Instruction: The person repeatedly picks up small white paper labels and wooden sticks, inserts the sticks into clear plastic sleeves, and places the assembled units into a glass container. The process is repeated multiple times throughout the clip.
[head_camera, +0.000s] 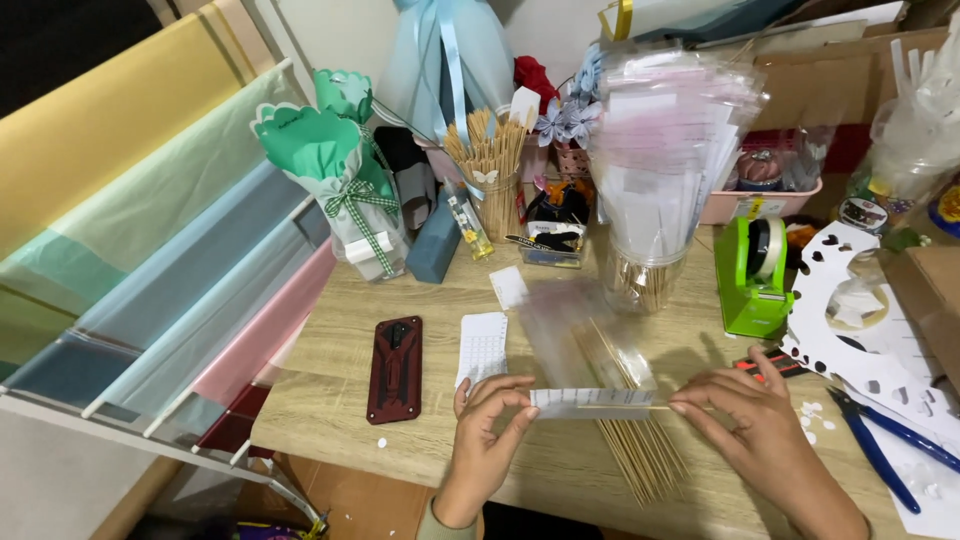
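At the far left, rolls of paper (150, 250) in yellow, green, blue and pink lean in a rack beside the wooden surface (330, 420). A dark red phone case (395, 368) lies flat on the surface, and a small white card (482, 347) lies just right of it.

The left hand (485, 440) has its fingers curled together, with thumb and fingertips pinched on the left end of a clear plastic bag (590, 350) at its white strip. The right hand (755, 425) is flatter, its fingers stretched out and closed together, the fingertips pressing the right end of the same strip. The two hands are well apart, one at each end of the strip.

The bag's white end runs left to right between the hands, while its long axis tilts up and away from the person towards the back left. Under it lies a bundle of thin wooden sticks (640, 450), long axis running near to far and fanning slightly towards the person.

Further right stand a green tape dispenser (752, 280), a white paper sheet with heart-shaped holes (830, 300) and blue-handled scissors (880, 450).
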